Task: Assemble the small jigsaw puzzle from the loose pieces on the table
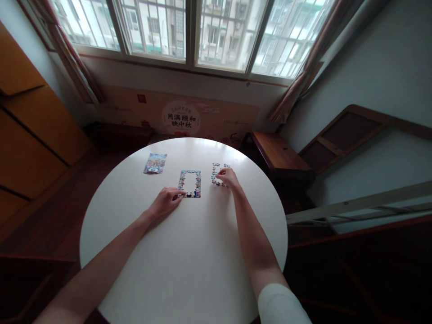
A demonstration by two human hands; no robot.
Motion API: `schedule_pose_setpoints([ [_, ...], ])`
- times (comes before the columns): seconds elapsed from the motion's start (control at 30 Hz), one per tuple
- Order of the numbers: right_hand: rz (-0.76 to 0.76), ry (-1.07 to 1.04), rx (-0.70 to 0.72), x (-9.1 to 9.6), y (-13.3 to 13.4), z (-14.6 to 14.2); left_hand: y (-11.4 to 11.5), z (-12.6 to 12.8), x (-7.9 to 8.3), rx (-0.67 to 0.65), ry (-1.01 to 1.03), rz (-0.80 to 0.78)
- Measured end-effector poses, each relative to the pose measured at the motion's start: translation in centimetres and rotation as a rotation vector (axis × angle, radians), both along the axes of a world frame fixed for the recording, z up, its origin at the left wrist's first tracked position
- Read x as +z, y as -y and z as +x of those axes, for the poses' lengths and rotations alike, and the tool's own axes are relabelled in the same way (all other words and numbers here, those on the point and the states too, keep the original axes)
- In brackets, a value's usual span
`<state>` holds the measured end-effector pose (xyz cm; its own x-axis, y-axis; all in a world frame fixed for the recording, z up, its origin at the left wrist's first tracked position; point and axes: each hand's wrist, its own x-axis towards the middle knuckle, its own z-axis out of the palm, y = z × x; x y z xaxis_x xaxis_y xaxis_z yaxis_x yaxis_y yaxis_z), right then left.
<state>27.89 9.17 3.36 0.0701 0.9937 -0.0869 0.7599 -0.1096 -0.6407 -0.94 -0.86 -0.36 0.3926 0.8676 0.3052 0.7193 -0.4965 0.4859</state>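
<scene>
A jigsaw puzzle lies on the white round table, its border joined into an upright rectangle around a bare white middle. My left hand rests at the puzzle's lower left corner, with its thumb and fingertips closed on that edge. To the right of the puzzle is a group of loose jigsaw pieces, laid out in rough rows. Over them, my right hand is closed in a pinch at a jigsaw piece on the group's left side; the fingers partly cover it, and several other pieces are hidden below the hand.
A colourful picture packet lies on the table's far left part. Beyond the rounded far edge are a printed panel and barred windows. A wooden bench stands behind on the right, and orange-brown cabinets on the left.
</scene>
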Motion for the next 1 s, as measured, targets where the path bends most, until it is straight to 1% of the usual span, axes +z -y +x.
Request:
schedule_pose_setpoints([
  [0.1,0.035,-0.135,0.088,0.4,0.1,-1.0,0.1,0.1,0.2,0.003,0.002,-0.010],
  [0.27,-0.022,-0.268,0.326,0.7,0.9,-3.3,0.1,0.0,0.1,0.001,0.010,-0.012],
  [0.37,-0.047,-0.261,0.481,0.8,1.6,-4.9,0.0,0.0,0.1,0.000,0.010,-0.008],
  [0.57,0.015,-0.232,0.650,0.4,2.7,-7.2,0.0,-0.1,-0.1,-0.005,-0.005,0.008],
  [0.73,-0.010,-0.190,0.739,-0.4,3.0,-8.0,0.0,-0.1,-0.2,-0.013,0.001,0.019],
  [0.87,-0.011,-0.189,0.752,-0.7,3.0,-8.2,0.0,-0.1,-0.1,-0.014,0.001,0.027],
  [1.0,-0.015,-0.190,0.754,-0.6,3.0,-8.2,0.0,-0.1,-0.2,-0.014,-0.001,0.026],
])
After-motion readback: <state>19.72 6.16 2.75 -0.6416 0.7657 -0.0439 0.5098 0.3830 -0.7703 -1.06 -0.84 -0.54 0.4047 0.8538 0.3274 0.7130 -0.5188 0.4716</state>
